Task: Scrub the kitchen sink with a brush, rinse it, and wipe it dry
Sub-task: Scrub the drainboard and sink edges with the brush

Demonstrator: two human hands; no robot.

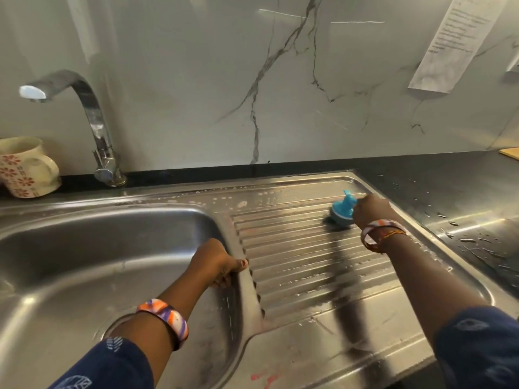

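Scrubbing underway: right hand grips the blue brush at the sink's far drainboard corner, left hand clasps the basin rim; rinsing, drying remain.

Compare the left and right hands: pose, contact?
The left hand grips the sink basin's rim, bracing; the right hand holds the blue brush on the ribbed drainboard. Left sits near, right reaches far. Both wrists wear patterned bangles.
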